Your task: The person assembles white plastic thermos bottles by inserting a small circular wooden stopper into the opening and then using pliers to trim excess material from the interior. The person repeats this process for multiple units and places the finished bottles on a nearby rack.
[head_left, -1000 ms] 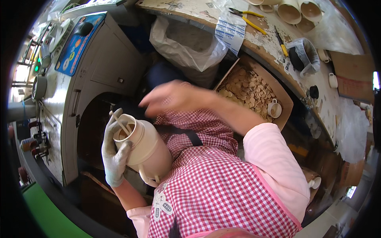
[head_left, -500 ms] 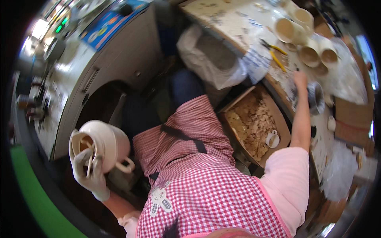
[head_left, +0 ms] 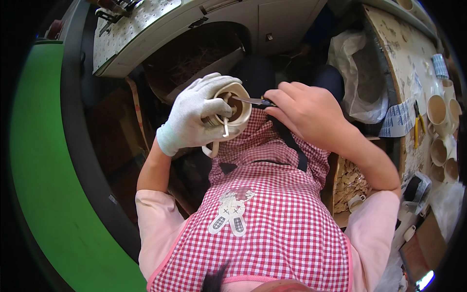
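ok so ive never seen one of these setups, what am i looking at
There's no robot here, just a person's two hands. The view comes from a fisheye camera worn on the head, looking down, so straight edges bend. The gloved left hand holds a loop-handled cream jug; the bare right hand holds a dark-handled knife, its blade at the jug's mouth. On the worn workbench to the right lie yellow-handled pliers and several cream cups.
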Action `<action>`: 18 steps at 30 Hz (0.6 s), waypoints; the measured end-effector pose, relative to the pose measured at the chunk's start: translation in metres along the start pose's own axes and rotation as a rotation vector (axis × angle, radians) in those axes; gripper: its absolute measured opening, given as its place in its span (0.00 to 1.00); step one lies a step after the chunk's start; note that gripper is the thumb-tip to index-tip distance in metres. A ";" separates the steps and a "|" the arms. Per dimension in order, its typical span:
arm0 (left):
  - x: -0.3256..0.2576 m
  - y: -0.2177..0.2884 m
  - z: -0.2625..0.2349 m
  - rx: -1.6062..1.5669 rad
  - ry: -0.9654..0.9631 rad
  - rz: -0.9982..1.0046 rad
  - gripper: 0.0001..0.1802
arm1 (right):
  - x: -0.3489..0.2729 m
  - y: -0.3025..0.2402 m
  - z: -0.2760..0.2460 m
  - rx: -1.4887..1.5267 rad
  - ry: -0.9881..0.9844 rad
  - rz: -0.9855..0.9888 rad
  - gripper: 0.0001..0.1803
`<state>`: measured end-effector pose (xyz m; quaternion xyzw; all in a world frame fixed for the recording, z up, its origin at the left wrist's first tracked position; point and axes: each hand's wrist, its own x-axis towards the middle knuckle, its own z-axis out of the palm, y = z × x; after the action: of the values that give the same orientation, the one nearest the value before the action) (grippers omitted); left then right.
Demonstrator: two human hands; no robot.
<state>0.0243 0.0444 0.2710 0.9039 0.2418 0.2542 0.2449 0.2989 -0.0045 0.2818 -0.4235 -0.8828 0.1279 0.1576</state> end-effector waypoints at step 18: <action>-0.021 0.014 0.070 0.195 -0.009 0.000 0.13 | -0.018 0.017 0.036 0.826 -0.767 0.653 0.33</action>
<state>0.0529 -0.0006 0.2195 0.9245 0.2641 0.2256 0.1568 0.3083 -0.0117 0.2397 -0.4987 -0.5805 0.6403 -0.0658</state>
